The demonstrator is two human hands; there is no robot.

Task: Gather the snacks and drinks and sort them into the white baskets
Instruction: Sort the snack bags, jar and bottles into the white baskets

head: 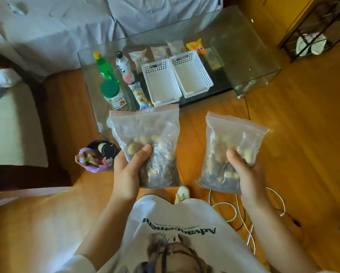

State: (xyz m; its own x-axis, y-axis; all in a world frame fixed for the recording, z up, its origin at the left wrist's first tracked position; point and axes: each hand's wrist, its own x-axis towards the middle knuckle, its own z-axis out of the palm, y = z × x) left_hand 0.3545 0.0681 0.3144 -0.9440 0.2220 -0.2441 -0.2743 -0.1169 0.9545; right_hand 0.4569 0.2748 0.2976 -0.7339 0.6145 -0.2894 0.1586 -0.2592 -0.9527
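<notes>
A: What've we got in hand rn?

B: Left hand (126,174) grips a zip bag of nuts (148,142) w/ a red seal strip; right hand (248,174) grips a second zip bag (227,152). Both held up over the wood floor, just off the table's near edge.

A: Baskets?

B: Two white baskets: left basket (161,81) & right basket (190,72), touching side by side mid glass table (250,62).

A: Rest of the stuff?

B: Green bottle (105,67), white bottle (124,67), green-lid jar (114,94) & a snack pack (139,94) left of the baskets. Orange packet (195,46) + clear bags behind them, far edge.
</notes>
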